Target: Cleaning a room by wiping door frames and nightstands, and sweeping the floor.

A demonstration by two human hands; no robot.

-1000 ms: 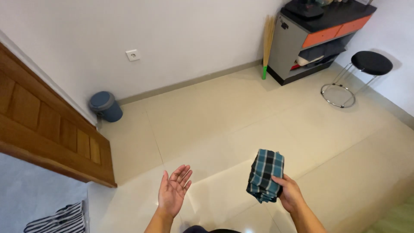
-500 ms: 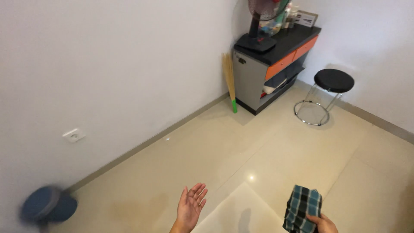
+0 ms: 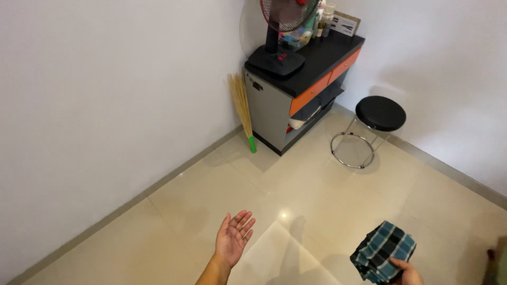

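Since the earlier frame, the cabinet (image 3: 301, 89) and stool (image 3: 380, 113) were brought lower into the upper right of the frame, and the broom (image 3: 243, 108) came nearer the centre. At the lower middle, the left hand (image 3: 234, 237) was held open, palm up, fingers spread and empty. At the lower right, the folded checked cloth (image 3: 383, 252) was gripped from below by the right hand (image 3: 406, 272), above the tiled floor (image 3: 200, 200).

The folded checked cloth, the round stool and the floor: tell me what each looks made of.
Folded checked cloth, held in the right hand: woven fabric, probably cotton, judging by the soft stacked folds and matte teal-and-black plaid. Round stool: shiny chromed metal ring and legs, with a black padded seat, likely vinyl. Floor: glossy beige ceramic tiles, showing grout lines and a lamp reflection.
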